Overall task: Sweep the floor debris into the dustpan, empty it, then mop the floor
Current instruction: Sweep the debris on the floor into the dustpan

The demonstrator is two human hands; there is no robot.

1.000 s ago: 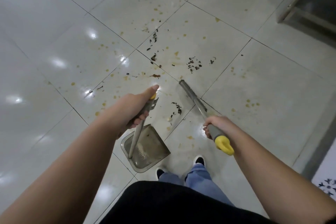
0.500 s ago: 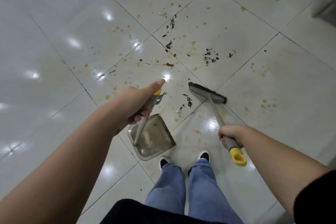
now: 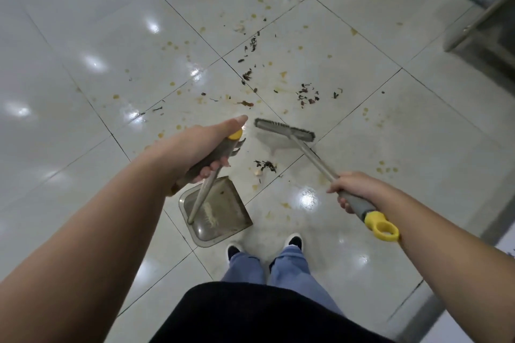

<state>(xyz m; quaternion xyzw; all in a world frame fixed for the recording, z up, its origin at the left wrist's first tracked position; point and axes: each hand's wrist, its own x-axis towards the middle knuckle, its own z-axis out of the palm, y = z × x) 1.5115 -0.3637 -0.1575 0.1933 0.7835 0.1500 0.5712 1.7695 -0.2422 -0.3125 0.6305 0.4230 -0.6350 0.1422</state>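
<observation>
Here, fingers of both hands grip dustpan (image 3: 220,209) and broom (image 3: 287,135), a debris clump (image 3: 266,166) between.

Both forearms are bare, left hand (image 3: 195,147) and right hand (image 3: 354,189) ungloved; below them a black top (image 3: 264,315), blue jeans (image 3: 289,264), and black shoes (image 3: 294,241) with white toes

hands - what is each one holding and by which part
The left hand holds the dustpan by its handle grip; the right hand holds the broom by the grey grip above its yellow end loop.
</observation>
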